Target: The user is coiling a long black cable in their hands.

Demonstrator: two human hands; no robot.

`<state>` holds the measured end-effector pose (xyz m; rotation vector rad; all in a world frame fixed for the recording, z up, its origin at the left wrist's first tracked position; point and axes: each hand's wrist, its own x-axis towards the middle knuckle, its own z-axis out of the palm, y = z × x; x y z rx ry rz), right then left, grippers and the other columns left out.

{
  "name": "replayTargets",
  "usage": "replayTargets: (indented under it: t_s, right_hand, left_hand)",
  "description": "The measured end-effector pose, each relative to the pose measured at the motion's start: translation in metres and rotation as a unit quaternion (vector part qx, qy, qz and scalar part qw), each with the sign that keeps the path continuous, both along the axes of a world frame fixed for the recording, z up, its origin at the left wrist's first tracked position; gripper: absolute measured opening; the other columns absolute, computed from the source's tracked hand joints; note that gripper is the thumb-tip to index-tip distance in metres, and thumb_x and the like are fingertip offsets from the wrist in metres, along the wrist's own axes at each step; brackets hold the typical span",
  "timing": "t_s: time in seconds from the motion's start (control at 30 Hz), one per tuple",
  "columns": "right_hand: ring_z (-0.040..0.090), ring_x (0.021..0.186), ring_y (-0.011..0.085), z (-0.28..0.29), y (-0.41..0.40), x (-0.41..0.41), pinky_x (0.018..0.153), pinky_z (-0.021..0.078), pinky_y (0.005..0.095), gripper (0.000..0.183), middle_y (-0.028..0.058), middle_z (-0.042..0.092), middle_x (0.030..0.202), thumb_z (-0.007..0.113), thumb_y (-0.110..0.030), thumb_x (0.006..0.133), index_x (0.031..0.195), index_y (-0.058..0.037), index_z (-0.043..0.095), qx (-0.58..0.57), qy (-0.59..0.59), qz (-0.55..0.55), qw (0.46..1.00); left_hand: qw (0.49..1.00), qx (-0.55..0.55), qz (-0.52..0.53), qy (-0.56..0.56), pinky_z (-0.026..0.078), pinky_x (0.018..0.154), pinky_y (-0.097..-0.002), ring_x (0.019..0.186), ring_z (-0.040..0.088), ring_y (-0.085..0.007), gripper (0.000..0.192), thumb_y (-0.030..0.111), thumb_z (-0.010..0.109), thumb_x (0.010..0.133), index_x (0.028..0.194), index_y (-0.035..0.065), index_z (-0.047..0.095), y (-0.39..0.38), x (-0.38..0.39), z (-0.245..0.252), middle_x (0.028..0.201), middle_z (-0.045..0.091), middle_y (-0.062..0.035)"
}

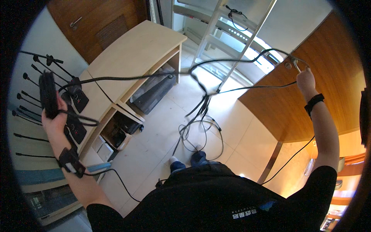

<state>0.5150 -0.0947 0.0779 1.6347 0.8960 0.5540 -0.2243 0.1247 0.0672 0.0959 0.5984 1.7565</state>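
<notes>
My left hand [56,116] is raised at the left, closed around a thick coiled bundle of black cable [48,92]. From there a black cable [116,78] runs to the right across the view and knots loosely in mid-air at the centre. Its strands hang in a tangle [204,101] towards looser loops [200,130] near my feet. At the right, my right hand [306,78] is closed on a part of the black cable, in front of the wooden door; the exact grip is small to see. Both my wrists wear black bands.
A pale wooden desk [139,49] with open shelves stands at the left, bearing several gooseneck microphones [79,100]. An open box [120,142] sits at its lower shelf. A metal ladder [229,46] stands at the back with a cable on it. A wooden door [324,87] is at the right.
</notes>
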Motion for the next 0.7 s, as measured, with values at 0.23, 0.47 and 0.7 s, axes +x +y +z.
replayTargets:
  t_s: [0.23, 0.47, 0.7]
  right_hand:
    - [0.036, 0.120, 0.0243, -0.041, -0.014, -0.038, 0.105, 0.0023, 0.0450, 0.025, 0.0062, 0.060, 0.101, 0.045, -0.029, 0.086, 0.094, -0.0139, 0.063, -0.147, 0.206, 0.041, 0.966]
    - [0.045, 0.111, 0.0261, -0.076, -0.016, -0.011, 0.105, 0.0078, 0.0433, 0.025, 0.0086, 0.062, 0.093, 0.043, -0.020, 0.086, 0.090, -0.0113, 0.065, -0.163, -0.063, -0.024, 0.984]
    - [0.053, 0.098, 0.0271, -0.188, -0.092, -0.087, 0.083, 0.0387, 0.0375, 0.034, 0.0100, 0.058, 0.103, 0.043, -0.019, 0.085, 0.118, -0.0152, 0.047, -0.244, 0.497, 0.003, 0.833]
  left_hand:
    - [0.993, 0.117, 0.017, 0.019, 0.038, 0.089, -0.0438, 0.111, 0.044, -0.0329, 0.045, 0.022, 0.026, 0.089, 0.123, -0.0051, 0.035, -0.022, -0.050, 0.015, 0.121, 0.043, -0.0219]
    - [0.994, 0.103, -0.048, -0.007, 0.037, 0.090, -0.0440, 0.112, 0.043, -0.0339, 0.046, 0.024, 0.026, 0.089, 0.124, -0.0052, 0.033, -0.036, -0.051, 0.028, 0.121, 0.042, -0.0236]
    - [0.988, 0.135, 0.068, 0.018, 0.037, 0.090, -0.0452, 0.114, 0.041, -0.0337, 0.050, 0.029, 0.029, 0.089, 0.125, -0.0049, 0.033, -0.055, -0.063, 0.029, 0.123, 0.040, -0.0232]
